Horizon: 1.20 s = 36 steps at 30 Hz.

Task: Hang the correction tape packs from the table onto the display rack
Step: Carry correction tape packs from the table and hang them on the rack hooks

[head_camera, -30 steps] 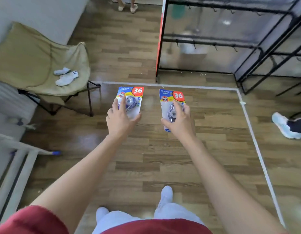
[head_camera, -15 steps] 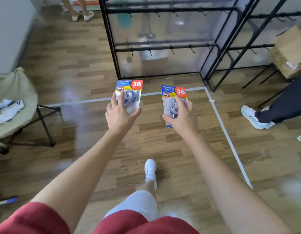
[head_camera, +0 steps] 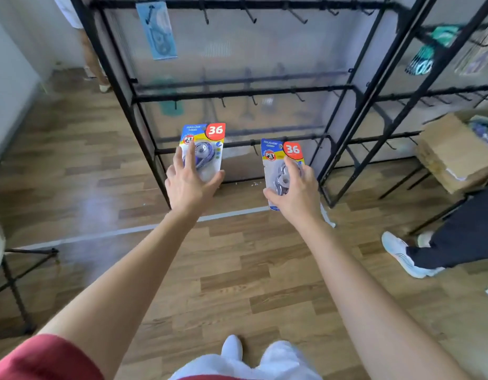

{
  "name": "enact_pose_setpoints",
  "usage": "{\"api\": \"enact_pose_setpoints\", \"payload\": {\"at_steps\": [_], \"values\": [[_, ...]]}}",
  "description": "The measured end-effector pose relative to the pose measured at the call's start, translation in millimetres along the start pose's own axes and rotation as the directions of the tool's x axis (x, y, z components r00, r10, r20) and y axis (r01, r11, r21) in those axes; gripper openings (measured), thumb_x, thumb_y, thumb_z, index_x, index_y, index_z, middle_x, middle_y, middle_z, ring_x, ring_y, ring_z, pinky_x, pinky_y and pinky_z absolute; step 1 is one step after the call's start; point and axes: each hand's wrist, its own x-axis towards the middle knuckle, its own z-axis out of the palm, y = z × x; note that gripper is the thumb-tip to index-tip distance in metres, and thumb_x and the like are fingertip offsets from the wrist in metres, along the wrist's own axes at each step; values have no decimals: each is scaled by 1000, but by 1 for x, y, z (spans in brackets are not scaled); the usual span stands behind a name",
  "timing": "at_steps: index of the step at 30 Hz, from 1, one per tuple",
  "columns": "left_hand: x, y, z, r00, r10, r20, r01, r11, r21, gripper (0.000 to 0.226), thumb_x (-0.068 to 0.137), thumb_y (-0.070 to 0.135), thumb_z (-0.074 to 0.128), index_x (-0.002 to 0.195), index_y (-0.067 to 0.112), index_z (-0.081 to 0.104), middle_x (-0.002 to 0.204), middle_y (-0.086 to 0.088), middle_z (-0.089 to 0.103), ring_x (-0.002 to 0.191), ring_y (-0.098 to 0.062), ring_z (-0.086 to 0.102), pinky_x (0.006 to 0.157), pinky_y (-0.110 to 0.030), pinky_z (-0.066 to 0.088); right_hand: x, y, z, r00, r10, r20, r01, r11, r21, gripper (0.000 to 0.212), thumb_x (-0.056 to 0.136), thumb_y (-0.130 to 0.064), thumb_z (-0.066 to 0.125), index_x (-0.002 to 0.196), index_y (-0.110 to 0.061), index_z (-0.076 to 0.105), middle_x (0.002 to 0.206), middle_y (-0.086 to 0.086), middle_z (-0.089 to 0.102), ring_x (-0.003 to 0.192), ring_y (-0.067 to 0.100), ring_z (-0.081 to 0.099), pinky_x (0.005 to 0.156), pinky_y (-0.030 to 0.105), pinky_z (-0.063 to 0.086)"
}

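My left hand [head_camera: 188, 185] holds one correction tape pack [head_camera: 203, 148], a blue and yellow card with a red "36" corner, upright in front of me. My right hand [head_camera: 294, 192] holds a second, matching correction tape pack [head_camera: 281, 163] a little lower and to the right. Both packs are in front of the lower bars of the black display rack [head_camera: 237, 93], short of its hooks. One pale blue pack [head_camera: 157, 30] hangs on the rack's top bar at the left; the other hooks in view are bare.
A second black rack [head_camera: 429, 91] stands to the right with a few hanging items. A cardboard box [head_camera: 453, 152] sits at the far right. A person's leg and white shoe [head_camera: 401, 253] are on the floor to the right. A folding chair frame [head_camera: 15, 283] is at the left.
I have walked closer to the rack, which now fills the upper view. Both hands still carry their packs, raised toward the lower bars. The chair has slid out to the left.
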Motion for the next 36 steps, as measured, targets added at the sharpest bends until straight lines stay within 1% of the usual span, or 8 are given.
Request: {"api": "enact_pose_setpoints", "payload": {"at_steps": [3, 9, 14, 18, 23, 27, 31, 36], "values": [[38, 30, 13, 999, 21, -35, -21, 1000, 5, 82, 81, 48, 66, 149, 28, 25, 156, -5, 22, 130, -35, 35, 105, -43, 29, 55, 7, -11, 999, -41, -32, 41, 999, 2, 82, 76, -35, 74, 145, -18, 33, 142, 14, 32, 127, 32, 37, 102, 40, 36], [106, 97, 39, 989, 15, -147, -16, 1000, -10, 83, 81, 46, 66, 150, 26, 24, 156, -8, 20, 131, -37, 34, 104, -45, 29, 165, 20, -39, 980, -174, -91, 177, 984, 23, 82, 76, -36, 73, 145, -17, 33, 144, 15, 33, 128, 32, 35, 103, 41, 36], [150, 157, 57, 972, 18, -233, -23, 1000, -19, 82, 82, 44, 67, 149, 24, 25, 156, -8, 20, 131, -36, 34, 106, -44, 29, 245, 25, -69, 945, -298, -135, 306, 951, 46, 81, 77, -37, 73, 145, -15, 34, 146, 15, 32, 131, 32, 33, 103, 46, 37], [174, 194, 62, 955, 17, -297, -28, 999, -32, 82, 82, 43, 67, 149, 23, 25, 156, -8, 20, 130, -35, 34, 106, -43, 28, 288, 22, -89, 906, -379, -191, 389, 921, 19, 80, 78, -38, 71, 145, -16, 34, 147, 15, 32, 131, 31, 34, 104, 44, 37], [196, 222, 59, 942, 37, -333, -47, 999, -23, 82, 83, 44, 66, 150, 23, 23, 157, -6, 17, 131, -36, 33, 106, -43, 29, 317, 17, -105, 872, -424, -244, 449, 892, 55, 79, 77, -34, 73, 143, -13, 36, 142, 16, 37, 128, 31, 37, 103, 44, 38], [210, 241, 58, 940, 77, -334, -99, 994, -52, 80, 83, 40, 68, 149, 24, 24, 156, -7, 18, 129, -37, 35, 104, -43, 30, 330, 12, -118, 813, -434, -388, 514, 848, 128, 76, 69, -22, 78, 136, -4, 47, 132, 22, 46, 121, 38, 44, 98, 45, 40], [224, 260, 52, 932, 134, -335, -166, 984, -69, 83, 83, 42, 68, 150, 25, 23, 157, -7, 16, 132, -36, 33, 107, -44, 30, 345, 5, -132, 776, -426, -465, 535, 835, 127, 76, 66, -21, 80, 133, -3, 50, 132, 24, 46, 121, 41, 45, 99, 47, 41], [239, 279, 48, 906, 214, -365, -244, 969, -37, 88, 81, 43, 69, 151, 21, 20, 157, -9, 18, 131, -37, 34, 106, -45, 30, 361, -2, -144, 735, -399, -547, 537, 836, 112, 74, 64, -21, 81, 130, -1, 53, 129, 27, 47, 119, 43, 46, 98, 44, 40]]}}
